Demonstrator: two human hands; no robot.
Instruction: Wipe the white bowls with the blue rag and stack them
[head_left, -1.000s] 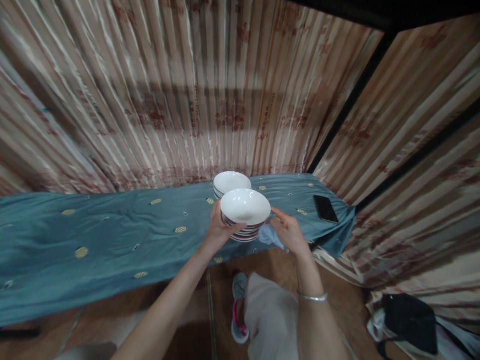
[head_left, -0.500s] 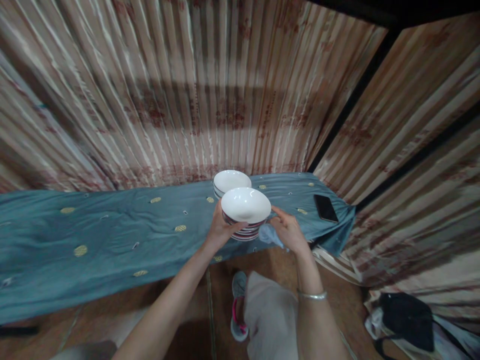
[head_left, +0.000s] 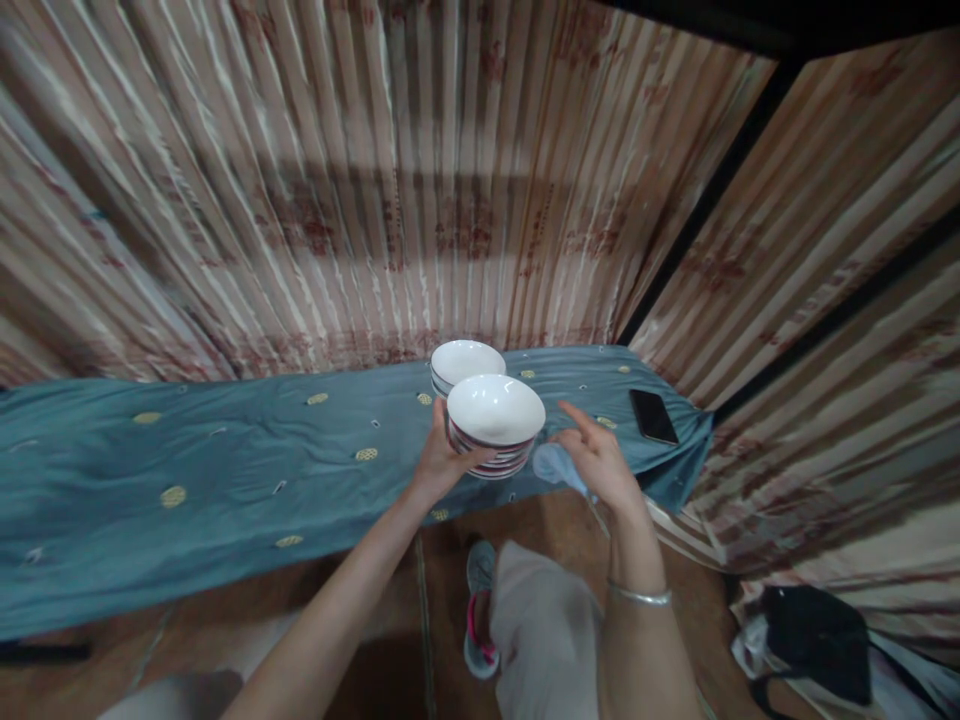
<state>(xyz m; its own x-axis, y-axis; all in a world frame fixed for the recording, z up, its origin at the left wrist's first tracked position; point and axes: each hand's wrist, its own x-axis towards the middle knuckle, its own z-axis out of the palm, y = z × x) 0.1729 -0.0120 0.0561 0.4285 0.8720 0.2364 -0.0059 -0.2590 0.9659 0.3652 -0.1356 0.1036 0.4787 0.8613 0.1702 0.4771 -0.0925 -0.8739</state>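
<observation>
A stack of white bowls (head_left: 496, 412) with dark reddish bands on the outside stands near the front edge of the cloth-covered surface. My left hand (head_left: 444, 460) grips its left side, thumb across the front and fingers along the wall. Just right of the stack, apart from it, is my right hand (head_left: 596, 455), index finger stretched out. The other fingers of that hand are curled round a light blue cloth (head_left: 559, 467), which hangs below them. Behind the stack sits a second group of white bowls (head_left: 468, 360), partly covered by the nearer one.
A teal cloth (head_left: 247, 470) with yellow pineapple prints covers the long surface. A black phone (head_left: 652, 416) lies at its right end. Pleated curtains (head_left: 337, 200) rise behind, with a dark metal post (head_left: 705, 200) at right. A black bag (head_left: 816, 640) rests on the floor.
My right hand has moved right, off the rim of the bowl stack, carrying the light blue cloth along. My left hand keeps its hold on the stack.
</observation>
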